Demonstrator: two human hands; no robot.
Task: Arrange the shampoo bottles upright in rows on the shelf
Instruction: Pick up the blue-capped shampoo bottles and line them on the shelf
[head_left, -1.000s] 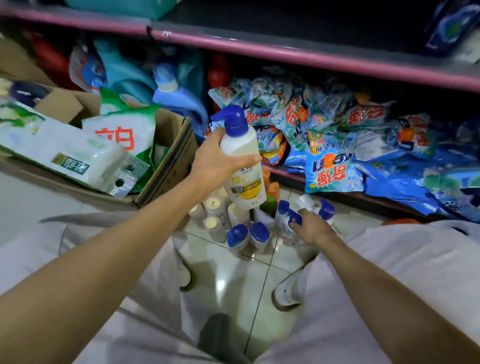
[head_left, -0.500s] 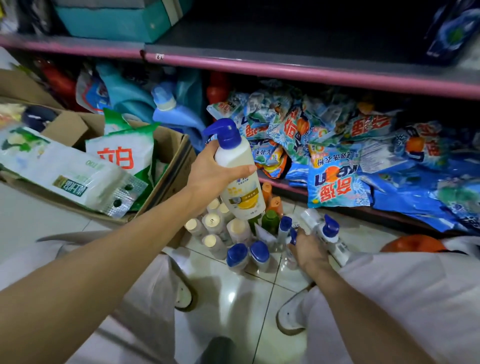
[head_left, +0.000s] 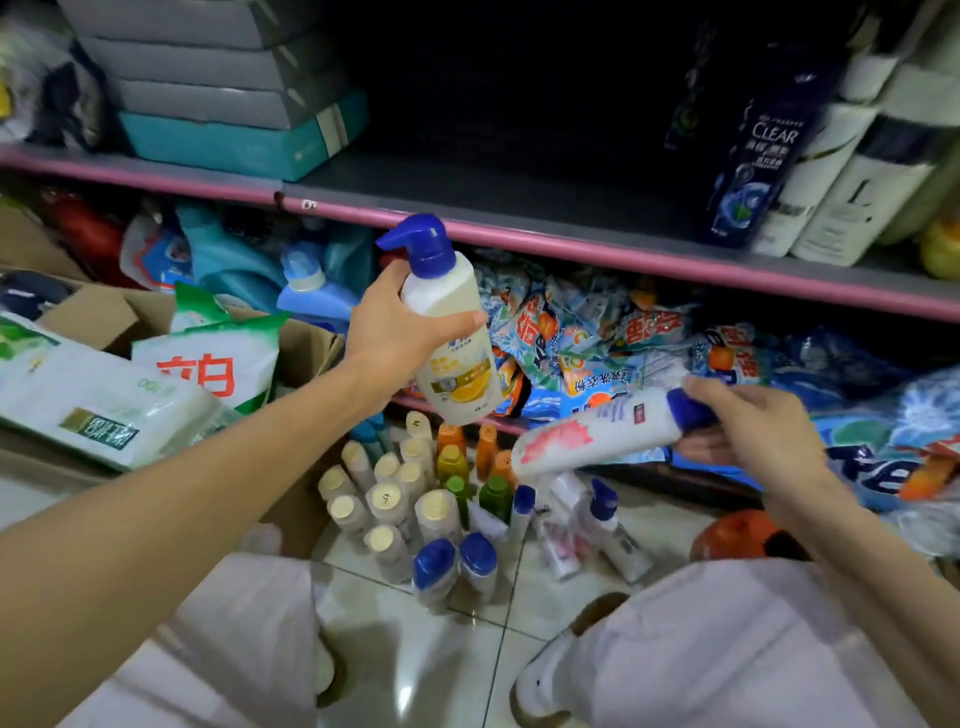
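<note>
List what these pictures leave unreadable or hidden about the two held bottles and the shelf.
- Head view: the pump bottle label print is too small and blurred to read; the left hand covers its side.
- Head view: the right hand hides part of the white bottle's blue cap.
- Head view: the back of the shelf is lost in darkness.

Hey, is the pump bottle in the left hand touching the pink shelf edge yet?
Cannot tell. In the head view the pump bottle, gripped by the left hand, has its blue pump overlapping the pink shelf edge, but one view cannot separate contact from being in front.
</note>
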